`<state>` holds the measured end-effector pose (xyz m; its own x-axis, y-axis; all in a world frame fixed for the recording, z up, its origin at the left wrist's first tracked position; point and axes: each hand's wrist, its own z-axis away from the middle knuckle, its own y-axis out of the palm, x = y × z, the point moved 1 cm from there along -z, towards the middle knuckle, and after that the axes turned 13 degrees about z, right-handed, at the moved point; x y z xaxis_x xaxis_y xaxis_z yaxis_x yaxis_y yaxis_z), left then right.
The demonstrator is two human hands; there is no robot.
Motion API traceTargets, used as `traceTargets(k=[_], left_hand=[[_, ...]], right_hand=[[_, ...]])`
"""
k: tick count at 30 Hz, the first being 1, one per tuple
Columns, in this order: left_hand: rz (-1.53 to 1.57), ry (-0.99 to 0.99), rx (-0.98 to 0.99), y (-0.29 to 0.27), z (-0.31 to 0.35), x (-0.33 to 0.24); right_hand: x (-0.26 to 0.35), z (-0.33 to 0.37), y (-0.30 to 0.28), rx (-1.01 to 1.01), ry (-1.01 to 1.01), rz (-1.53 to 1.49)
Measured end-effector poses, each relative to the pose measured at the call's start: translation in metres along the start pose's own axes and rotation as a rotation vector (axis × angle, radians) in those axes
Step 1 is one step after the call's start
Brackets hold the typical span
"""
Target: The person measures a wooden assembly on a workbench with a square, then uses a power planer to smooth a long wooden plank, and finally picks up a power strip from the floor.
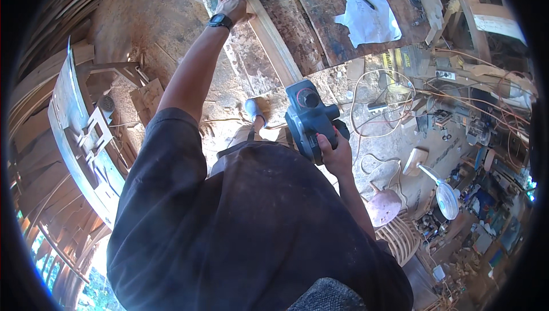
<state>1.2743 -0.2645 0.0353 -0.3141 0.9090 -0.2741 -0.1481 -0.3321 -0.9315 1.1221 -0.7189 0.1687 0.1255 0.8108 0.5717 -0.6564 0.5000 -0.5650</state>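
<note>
Electric planer [309,117], dark grey w/ round dial on top, sits at the near end of a long pale timber strip [260,22]; the strip runs away up-frame across a worn, stained workbench [309,30].

Right hand [336,153]: fingers wrapped tight round the planer's rear handle, full grip. Left hand [231,6]: arm stretched out, fingers curled over the far part of the strip, pressing on it; black wristwatch [220,21] on that wrist. Hands well apart, one at each end of the visible run.

Step in hand, judged: planer set at the start of a pass along the strip while the other hand steadies the work. Cannot tell if the sole is flat on the wood or if the motor runs. Next move would call for a level sole, steady forward push along the strip, and the left hand kept clear of the tool's line as it nears.

Surroundings: white crumpled paper [369,22] w/ a pen on the bench, right of the strip. Floor thick w/ sawdust; person's shoe [254,108] just left of the planer. Tangled orange cables [394,111] to the right. White fan [443,193] lower right, near a cane stool [400,236]. Curved timber offcuts [86,133] stacked left.
</note>
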Motion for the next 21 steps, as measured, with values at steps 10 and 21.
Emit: traceTargets(k=[10, 21], left_hand=[[0.017, 0.021, 0.000, -0.014, 0.007, -0.013], [0.197, -0.047, -0.017, -0.006, 0.000, 0.015]], right_hand=[[0.058, -0.051, 0.005, -0.032, -0.081, 0.042], [0.151, -0.142, 0.028, -0.057, -0.204, 0.057]])
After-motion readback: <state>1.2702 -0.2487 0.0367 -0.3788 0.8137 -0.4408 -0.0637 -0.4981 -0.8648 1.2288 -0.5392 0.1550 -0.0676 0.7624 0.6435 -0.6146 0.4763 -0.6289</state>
